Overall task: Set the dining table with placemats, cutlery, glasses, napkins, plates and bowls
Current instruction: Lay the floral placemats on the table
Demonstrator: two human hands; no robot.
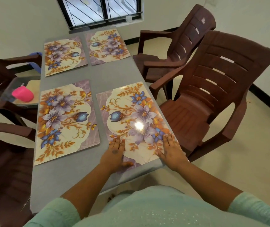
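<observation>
- With my fingers (120,141) laid straight and flat, gripping nothing, both palms press the near end of the near right placemat (136,118): my left hand (115,152) is at its near left corner, my right hand (172,149) by its right edge.
- To do this well, I think I should slide it with even pressure from both palms, so it squares up with the near left placemat (66,119) beside it and does not hang over the tabletop (98,74) edge on the right.
- The far left placemat (64,56) and far right placemat (108,46) lie flat further up; no cutlery, glasses, napkins, plates or bowls are out yet.
- The tabletop is grey and smooth, so the glossy mat should glide easily.
- Brown plastic chairs (213,89) stand on both sides; a pink cup (22,95) sits on a small side table to the left, and a barred window (101,10) is at the far end.
</observation>
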